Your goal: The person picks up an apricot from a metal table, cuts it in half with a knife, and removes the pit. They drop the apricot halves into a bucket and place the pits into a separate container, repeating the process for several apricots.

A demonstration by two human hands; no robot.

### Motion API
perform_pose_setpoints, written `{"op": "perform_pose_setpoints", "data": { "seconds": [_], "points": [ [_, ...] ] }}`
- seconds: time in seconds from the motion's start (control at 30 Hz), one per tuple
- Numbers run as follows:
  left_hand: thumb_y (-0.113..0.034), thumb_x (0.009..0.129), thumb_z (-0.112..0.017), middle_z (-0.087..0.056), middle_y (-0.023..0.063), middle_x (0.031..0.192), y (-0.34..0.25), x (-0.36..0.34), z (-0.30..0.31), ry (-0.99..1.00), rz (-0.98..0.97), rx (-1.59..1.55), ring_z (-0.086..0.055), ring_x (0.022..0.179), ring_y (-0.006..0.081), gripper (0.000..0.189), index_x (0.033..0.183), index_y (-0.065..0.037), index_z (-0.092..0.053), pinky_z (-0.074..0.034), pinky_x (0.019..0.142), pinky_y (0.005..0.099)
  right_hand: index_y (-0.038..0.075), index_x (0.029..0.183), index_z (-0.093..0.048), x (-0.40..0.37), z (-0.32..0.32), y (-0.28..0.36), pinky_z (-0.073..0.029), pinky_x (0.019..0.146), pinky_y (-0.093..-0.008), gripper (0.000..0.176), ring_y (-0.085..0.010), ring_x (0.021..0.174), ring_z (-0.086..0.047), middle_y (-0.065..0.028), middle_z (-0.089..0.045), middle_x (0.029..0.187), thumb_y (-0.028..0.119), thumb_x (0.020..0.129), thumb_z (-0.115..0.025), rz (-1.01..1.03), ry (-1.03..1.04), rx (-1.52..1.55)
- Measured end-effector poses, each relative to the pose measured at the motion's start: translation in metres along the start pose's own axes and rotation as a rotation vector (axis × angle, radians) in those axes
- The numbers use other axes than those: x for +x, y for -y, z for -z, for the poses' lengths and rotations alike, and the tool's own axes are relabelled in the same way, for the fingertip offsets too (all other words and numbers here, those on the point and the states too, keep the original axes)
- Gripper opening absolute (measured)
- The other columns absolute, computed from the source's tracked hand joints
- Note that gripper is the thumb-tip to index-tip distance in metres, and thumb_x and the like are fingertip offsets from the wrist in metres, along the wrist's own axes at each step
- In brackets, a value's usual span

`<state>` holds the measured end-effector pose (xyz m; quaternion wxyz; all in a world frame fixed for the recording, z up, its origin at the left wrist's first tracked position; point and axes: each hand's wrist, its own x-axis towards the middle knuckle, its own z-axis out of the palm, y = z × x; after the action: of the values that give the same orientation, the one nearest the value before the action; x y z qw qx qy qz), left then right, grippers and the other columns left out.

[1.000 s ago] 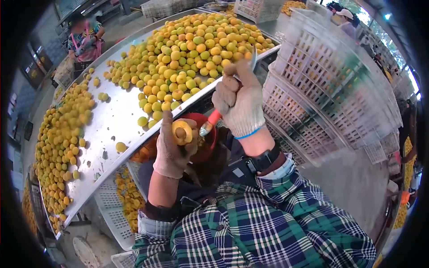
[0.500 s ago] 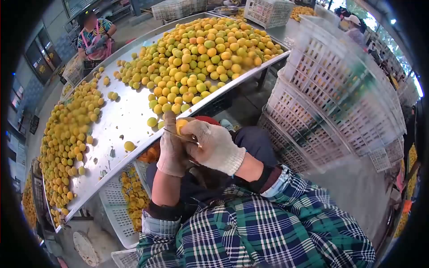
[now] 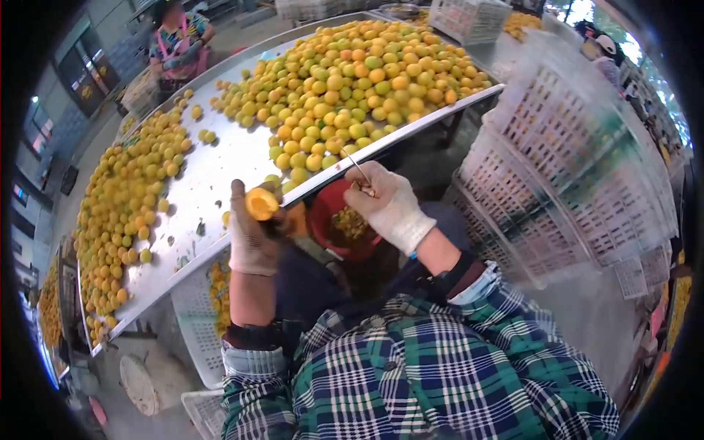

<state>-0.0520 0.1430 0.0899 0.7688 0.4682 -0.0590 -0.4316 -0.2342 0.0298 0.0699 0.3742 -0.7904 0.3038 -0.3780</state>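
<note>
My gloved left hand [image 3: 253,238] grips a cut apricot [image 3: 261,204], its orange inner face turned up, beside the near edge of the metal table. My gloved right hand [image 3: 390,205] is closed round a thin metal tool [image 3: 356,166] that points up and left. A small brownish bit shows at those fingertips, too small to name. Below and between the hands stands a red bucket [image 3: 328,209] with small yellowish-brown pieces [image 3: 350,223] in it. Whole apricots [image 3: 352,73] lie heaped on the table [image 3: 213,169].
Stacked white plastic crates [image 3: 557,154] rise on my right. A white crate [image 3: 198,330] with orange fruit pieces sits under the table at left, near a pale round-topped container [image 3: 139,383]. Across the table is a person in a pink apron [image 3: 180,55].
My hands have moved apart, the right one going right and up with the tool. The apricot's cut face now shows in my left hand, and the red bucket has come into view.
</note>
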Motion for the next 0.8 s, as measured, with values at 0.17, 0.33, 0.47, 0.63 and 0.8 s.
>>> {"op": "perform_pose_setpoints", "data": {
  "seconds": [0.17, 0.33, 0.47, 0.63, 0.8],
  "points": [
    [-0.056, 0.094, -0.044, -0.056, 0.0026, 0.070, -0.038, 0.006, 0.120, -0.400, -0.223, 0.251, -0.049, 0.052, 0.0121, 0.054, 0.095, -0.005, -0.061, -0.037, 0.045, 0.0241, 0.001, 0.120, -0.055, -0.001, -0.003, -0.026, -0.048, 0.066, -0.0335, 0.042, -0.0225, 0.077, -0.059, -0.0126, -0.061, 0.087, 0.018, 0.082, -0.060, -0.447, 0.147, 0.108],
    [-0.051, 0.093, -0.049, -0.063, 0.0092, 0.077, -0.035, 0.023, 0.323, -0.689, -0.186, 0.760, -0.059, 0.063, 0.0213, 0.052, 0.099, 0.000, -0.063, -0.047, 0.057, 0.0325, 0.005, 0.090, -0.053, 0.010, 0.010, -0.031, -0.045, 0.049, -0.0319, 0.009, -0.0137, 0.051, -0.047, -0.0041, -0.050, 0.070, 0.012, 0.087, -0.058, -0.941, -0.159, 1.084],
    [-0.041, 0.092, -0.051, -0.065, 0.0248, 0.098, -0.006, 0.011, 0.401, -0.747, -0.160, 1.764, -0.063, 0.090, 0.0381, 0.049, 0.106, 0.003, -0.063, -0.048, 0.080, 0.0411, 0.005, 0.092, -0.049, 0.001, 0.013, -0.078, -0.051, 0.059, -0.0400, 0.007, -0.0183, 0.052, -0.049, -0.0058, -0.049, 0.068, 0.012, 0.092, -0.048, -0.992, -0.303, 1.285],
    [-0.025, 0.093, -0.055, -0.060, 0.0257, 0.115, -0.022, 0.002, 0.293, -0.876, -0.689, 1.430, -0.062, 0.099, 0.0378, 0.038, 0.117, 0.005, -0.059, -0.048, 0.087, 0.0413, 0.001, 0.093, -0.048, -0.013, 0.017, -0.078, -0.053, 0.067, -0.0422, 0.009, -0.0235, 0.061, -0.053, -0.0088, -0.050, 0.073, 0.010, 0.092, -0.046, -1.157, -0.394, 1.182],
    [-0.022, 0.090, -0.060, -0.060, 0.0221, 0.118, -0.059, 0.056, 0.197, -0.366, -0.672, 1.505, -0.063, 0.095, 0.0322, 0.043, 0.125, 0.003, -0.054, -0.050, 0.086, 0.0385, -0.002, 0.094, -0.047, -0.021, 0.029, -0.073, -0.051, 0.065, -0.0390, 0.012, -0.0255, 0.066, -0.052, -0.0108, -0.049, 0.075, 0.010, 0.093, -0.046, -1.079, -0.393, 1.271]
  ]
}}
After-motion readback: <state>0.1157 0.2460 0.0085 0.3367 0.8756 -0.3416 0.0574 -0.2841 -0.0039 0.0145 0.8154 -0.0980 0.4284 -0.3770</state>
